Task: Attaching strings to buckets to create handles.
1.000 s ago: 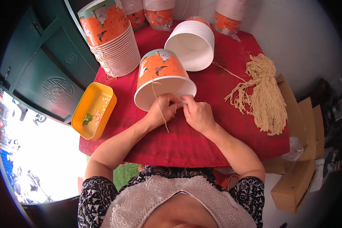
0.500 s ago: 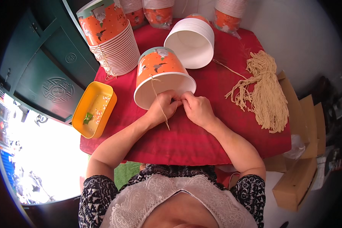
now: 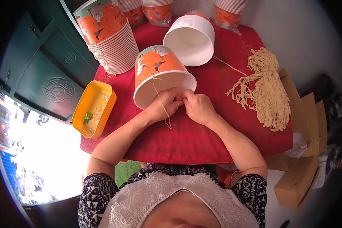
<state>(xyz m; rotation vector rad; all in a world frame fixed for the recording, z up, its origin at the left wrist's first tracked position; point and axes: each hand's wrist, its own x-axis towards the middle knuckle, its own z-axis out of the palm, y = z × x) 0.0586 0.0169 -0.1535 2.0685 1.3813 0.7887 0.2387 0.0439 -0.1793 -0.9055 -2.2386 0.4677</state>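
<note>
An orange paper bucket (image 3: 159, 65) with a green band and printed figures lies tipped on its side, its white mouth facing me. My left hand (image 3: 164, 103) reaches in front of that mouth, fingers closed in a pinch. Against it, by the lower right of the rim, my right hand (image 3: 197, 106) is pinched too, so the fingertips of both meet. What they grip is hidden between the fingers. A thin beige cord (image 3: 160, 99) comes out through the bucket's wall and hangs loosely across the back of my left hand.
A red cloth (image 3: 216, 140) covers the table. To the left stand a tall stack of buckets (image 3: 116, 49) and a yellow tub (image 3: 111, 99) holding small bits. Behind lie nested white buckets (image 3: 190, 40). A bundle of beige cords (image 3: 268, 91) lies right, near cardboard boxes (image 3: 298, 182).
Both hands stay pinched together at the rim, with only slight finger movement. The whole view has shifted a little; the bucket keeps its place.
</note>
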